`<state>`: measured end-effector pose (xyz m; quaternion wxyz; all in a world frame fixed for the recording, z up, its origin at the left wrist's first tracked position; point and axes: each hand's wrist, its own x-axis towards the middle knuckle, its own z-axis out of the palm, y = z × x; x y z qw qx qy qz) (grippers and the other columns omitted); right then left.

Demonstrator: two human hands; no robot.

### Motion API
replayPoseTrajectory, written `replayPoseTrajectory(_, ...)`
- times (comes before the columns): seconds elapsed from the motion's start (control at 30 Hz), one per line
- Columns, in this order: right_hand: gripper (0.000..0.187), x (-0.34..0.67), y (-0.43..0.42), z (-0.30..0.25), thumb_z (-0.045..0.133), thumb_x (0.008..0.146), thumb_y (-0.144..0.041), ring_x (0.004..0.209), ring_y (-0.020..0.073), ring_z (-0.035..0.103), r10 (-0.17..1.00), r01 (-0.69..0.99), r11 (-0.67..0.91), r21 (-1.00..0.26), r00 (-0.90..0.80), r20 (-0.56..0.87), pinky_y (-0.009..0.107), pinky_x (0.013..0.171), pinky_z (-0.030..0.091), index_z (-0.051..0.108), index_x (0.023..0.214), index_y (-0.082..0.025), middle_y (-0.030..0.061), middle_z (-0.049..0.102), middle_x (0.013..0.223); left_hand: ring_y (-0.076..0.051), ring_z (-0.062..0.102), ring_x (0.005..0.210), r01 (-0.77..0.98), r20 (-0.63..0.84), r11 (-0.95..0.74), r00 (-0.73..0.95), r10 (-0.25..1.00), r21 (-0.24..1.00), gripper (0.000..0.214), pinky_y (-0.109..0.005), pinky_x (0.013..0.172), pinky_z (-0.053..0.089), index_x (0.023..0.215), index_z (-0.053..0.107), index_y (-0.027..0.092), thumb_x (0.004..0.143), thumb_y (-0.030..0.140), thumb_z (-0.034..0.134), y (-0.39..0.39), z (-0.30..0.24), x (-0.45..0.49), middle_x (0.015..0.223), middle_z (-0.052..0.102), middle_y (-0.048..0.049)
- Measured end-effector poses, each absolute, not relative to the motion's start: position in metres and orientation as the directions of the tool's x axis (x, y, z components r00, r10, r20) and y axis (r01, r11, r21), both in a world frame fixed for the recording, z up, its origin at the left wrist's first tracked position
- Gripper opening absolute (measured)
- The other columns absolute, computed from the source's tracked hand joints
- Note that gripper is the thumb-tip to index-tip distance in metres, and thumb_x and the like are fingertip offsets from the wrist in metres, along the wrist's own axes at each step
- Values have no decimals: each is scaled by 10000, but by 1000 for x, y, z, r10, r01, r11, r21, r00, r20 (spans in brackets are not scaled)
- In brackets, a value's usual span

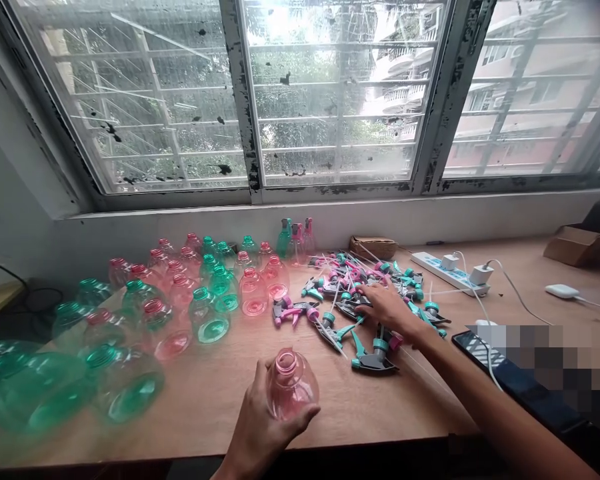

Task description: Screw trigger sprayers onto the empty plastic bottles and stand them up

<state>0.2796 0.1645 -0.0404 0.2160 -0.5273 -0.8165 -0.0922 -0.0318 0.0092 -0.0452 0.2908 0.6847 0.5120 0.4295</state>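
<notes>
Near the table's front edge, my left hand [275, 407] is wrapped round a clear pink plastic bottle [294, 387], its open threaded neck facing up and tilted toward me. My right hand [383, 303] stretches over a heap of trigger spray heads [350, 277] in pink, teal and black with white dip tubes. Its fingers are apart and touch or hover just above the heap; nothing is visibly gripped. Just below that hand lies a teal and black spray head [375, 357], and a pink and purple one [294, 311] is at the heap's left edge.
Several capless pink bottles [254, 293] and green bottles [125, 387] crowd the left. Assembled spray bottles [296, 243] stand by the wall. Right of the heap are a power strip [450, 272] with chargers and cables, a phone [520, 383] and a cardboard box [580, 243].
</notes>
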Motion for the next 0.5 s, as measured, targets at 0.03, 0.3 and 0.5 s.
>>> replayPoseTrajectory(0.03,305,279,166,-38,630,914,-294,1087,345,645,817,900,429,-78,-350,459,622,1098,263,601,1204,-207,116,754,1082,-314,701,976,455,272,-289,104,957,842,615,-417,874,552,1155,532,195,699,516,792,9,-46,-32,1056,711,-108)
replayPoseTrajectory(0.3,302,275,143,-14,436,1017,-272,1165,301,606,732,886,436,-157,-248,634,605,1141,208,540,1300,-246,82,737,1133,-326,675,928,386,333,-351,116,936,853,809,-412,811,540,1145,596,190,822,845,250,8,-46,-34,1003,695,-121)
replayPoseTrajectory(0.5,326,290,131,-38,519,945,-212,1256,357,547,830,901,426,-83,-352,433,680,1128,180,587,1263,-229,122,674,1284,-330,658,963,430,366,-378,114,923,820,831,-444,858,527,1194,611,199,852,820,175,6,-45,-33,1064,691,-134)
